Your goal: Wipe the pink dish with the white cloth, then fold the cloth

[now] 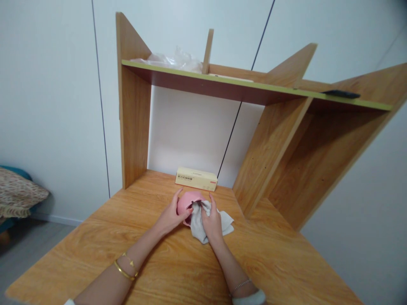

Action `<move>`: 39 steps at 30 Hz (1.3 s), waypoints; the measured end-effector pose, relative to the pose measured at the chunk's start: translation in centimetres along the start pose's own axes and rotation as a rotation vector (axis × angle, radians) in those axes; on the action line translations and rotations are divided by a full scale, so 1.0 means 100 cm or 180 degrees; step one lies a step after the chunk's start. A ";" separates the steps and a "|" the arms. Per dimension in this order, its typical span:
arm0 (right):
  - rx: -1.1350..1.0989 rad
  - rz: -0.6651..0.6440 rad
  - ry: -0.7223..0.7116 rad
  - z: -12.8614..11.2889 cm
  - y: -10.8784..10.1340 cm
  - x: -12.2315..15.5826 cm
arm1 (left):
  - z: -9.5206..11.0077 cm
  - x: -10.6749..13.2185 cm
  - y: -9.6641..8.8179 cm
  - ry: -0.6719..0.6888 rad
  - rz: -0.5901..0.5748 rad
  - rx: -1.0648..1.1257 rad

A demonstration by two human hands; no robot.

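My left hand (173,214) is wrapped round a small pink bowl (188,201), tilted on its side over the wooden desk (133,237). My right hand (212,220) is closed on a light grey cloth (199,224) and presses it against the bowl's rim. Part of the cloth trails onto the desk to the right. The bowl's inside is hidden from me.
A long beige box (196,178) lies on the desk just behind the bowl. A wooden hutch (135,127) rises at the back; its shelf holds crumpled clear plastic (173,60) and a dark flat object (341,93). A patterned cushion (19,192) shows at far left.
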State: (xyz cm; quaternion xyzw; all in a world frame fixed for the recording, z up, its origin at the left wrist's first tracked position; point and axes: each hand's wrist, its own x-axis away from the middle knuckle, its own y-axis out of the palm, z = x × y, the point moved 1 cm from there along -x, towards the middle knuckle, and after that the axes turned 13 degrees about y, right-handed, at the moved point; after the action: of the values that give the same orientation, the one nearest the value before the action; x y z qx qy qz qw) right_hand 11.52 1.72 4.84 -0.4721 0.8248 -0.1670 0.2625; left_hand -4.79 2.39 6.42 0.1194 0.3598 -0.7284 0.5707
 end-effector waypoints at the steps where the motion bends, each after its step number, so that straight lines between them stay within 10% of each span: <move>1: -0.0065 0.0008 0.0023 0.000 0.001 0.001 | -0.001 0.000 0.000 0.0051 0.0038 0.0206; 10: 0.0521 0.0243 0.0284 -0.004 -0.002 0.005 | -0.002 -0.001 0.001 0.0161 0.0012 -0.0085; 19: 0.1269 0.0771 -0.0862 -0.014 -0.018 0.004 | 0.018 0.000 -0.001 0.0069 -0.0393 -0.0781; 39: 0.0178 0.0220 0.0224 0.004 0.001 -0.004 | 0.005 0.001 0.012 0.0026 0.0093 0.0092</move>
State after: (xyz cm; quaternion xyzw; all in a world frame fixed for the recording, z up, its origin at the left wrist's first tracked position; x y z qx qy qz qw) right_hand 11.83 2.09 4.52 -0.4296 0.8444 -0.1972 0.2520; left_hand -3.61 1.90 6.28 0.1359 0.3498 -0.7246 0.5781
